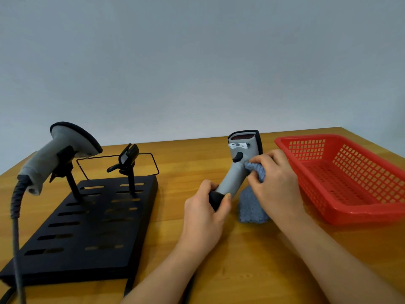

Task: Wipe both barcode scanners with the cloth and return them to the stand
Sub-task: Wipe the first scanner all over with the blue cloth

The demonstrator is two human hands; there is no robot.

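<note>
Left hand (206, 212) grips 1 scanner (240, 165) by its base; right hand (275, 178) fingers pinch the cloth (252, 207) against its handle — wiping underway, then likely the empty cradle (128, 157).

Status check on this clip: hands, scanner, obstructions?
Left hand grips grey handheld scanner by its base. Right hand presses blue fuzzy cloth on handle. Right cradle of black slotted stand free.

Two bare forearms entered from the lower edge of the frame, neither covered by a sleeve. The left hand (205, 212) and right hand (275, 183) wore no gloves, rings or watch. One short, unpainted thumbnail showed on the left hand near the frame's centre.
</note>
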